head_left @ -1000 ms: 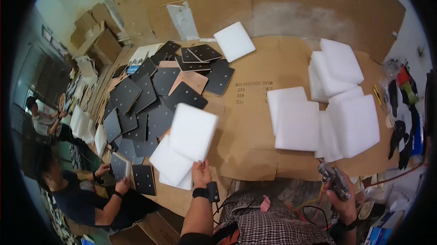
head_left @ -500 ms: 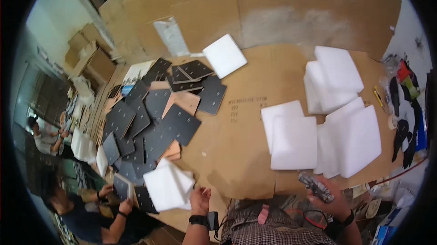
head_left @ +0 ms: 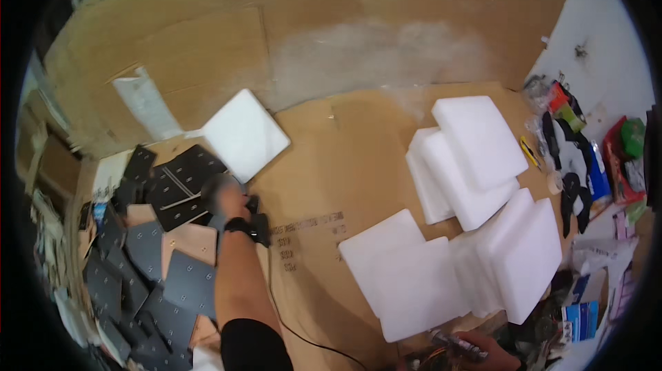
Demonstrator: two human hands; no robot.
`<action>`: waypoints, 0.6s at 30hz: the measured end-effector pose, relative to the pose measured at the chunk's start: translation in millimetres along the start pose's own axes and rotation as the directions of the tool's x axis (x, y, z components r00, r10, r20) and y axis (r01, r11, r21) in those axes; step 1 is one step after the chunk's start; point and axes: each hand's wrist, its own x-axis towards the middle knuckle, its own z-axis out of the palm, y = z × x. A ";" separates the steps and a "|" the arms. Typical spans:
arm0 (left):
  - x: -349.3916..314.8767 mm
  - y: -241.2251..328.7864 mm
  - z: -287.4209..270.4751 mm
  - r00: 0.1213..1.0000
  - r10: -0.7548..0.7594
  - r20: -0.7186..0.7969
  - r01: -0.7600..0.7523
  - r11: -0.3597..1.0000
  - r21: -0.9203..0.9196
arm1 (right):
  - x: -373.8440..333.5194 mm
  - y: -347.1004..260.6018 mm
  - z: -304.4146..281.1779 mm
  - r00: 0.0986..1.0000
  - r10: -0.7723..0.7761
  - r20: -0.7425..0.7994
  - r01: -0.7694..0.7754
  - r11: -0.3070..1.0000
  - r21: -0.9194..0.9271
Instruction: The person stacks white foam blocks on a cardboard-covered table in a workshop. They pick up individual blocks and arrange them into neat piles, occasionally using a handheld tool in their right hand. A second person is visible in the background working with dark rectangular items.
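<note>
My left hand (head_left: 227, 197) is stretched far forward over the pile of dark square panels (head_left: 189, 278), at its right edge near a white foam block (head_left: 247, 135). Motion smears its fingers, so whether they grip a panel cannot be made out. A black band with a small box sits on that wrist, and a cable trails from it. Low at the right, my right hand (head_left: 486, 352) is closed around a mottled grey handheld tool (head_left: 469, 347), its exact kind unclear. In front of that hand lie flat white foam blocks (head_left: 420, 288).
More white foam blocks (head_left: 479, 140) are stacked at the right on the cardboard-covered table (head_left: 317, 178). Beyond them lie a yellow cutter (head_left: 529, 152), a tape roll (head_left: 555, 182) and black-and-white gloves (head_left: 571, 195). A cardboard wall (head_left: 331, 33) rises behind.
My left hand has gone from beside the near foam blocks forward to the panels' far right part. The view has swung right, and the co-workers have left it. My right hand keeps the tool.
</note>
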 end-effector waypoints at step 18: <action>-79.9 89.8 78.9 0.977 -0.041 0.209 0.064 0.992 -0.105 | 51.9 -54.1 -14.0 0.989 0.023 0.147 -0.059 0.968 0.242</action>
